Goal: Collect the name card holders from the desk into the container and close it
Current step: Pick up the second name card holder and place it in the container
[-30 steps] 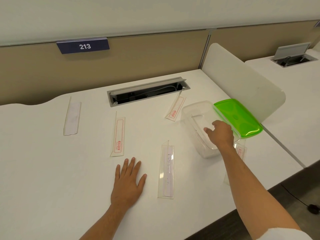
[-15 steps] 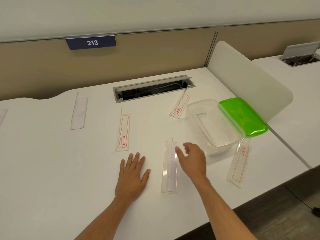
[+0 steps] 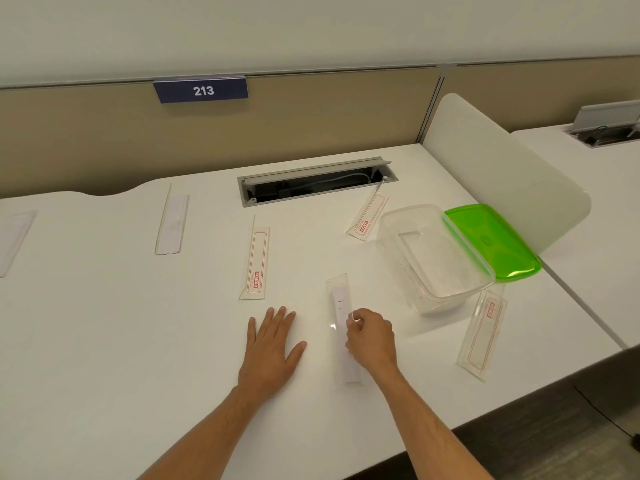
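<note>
A clear name card holder at the far left (image 3: 14,237) is cut off by the picture's left edge, only part of it showing on the white bench (image 3: 104,341). The right hand (image 3: 372,336) covers the middle of the nearest holder (image 3: 341,327), and whether its curled fingers actually pinch the plastic cannot be told. The print on that holder's card is too small to read. Both forearms run out of the bottom edge. A second cable box (image 3: 606,128) on the neighbouring desk is clipped by the right edge. The open cable tray's (image 3: 317,183) inside is too dark to make out.
</note>
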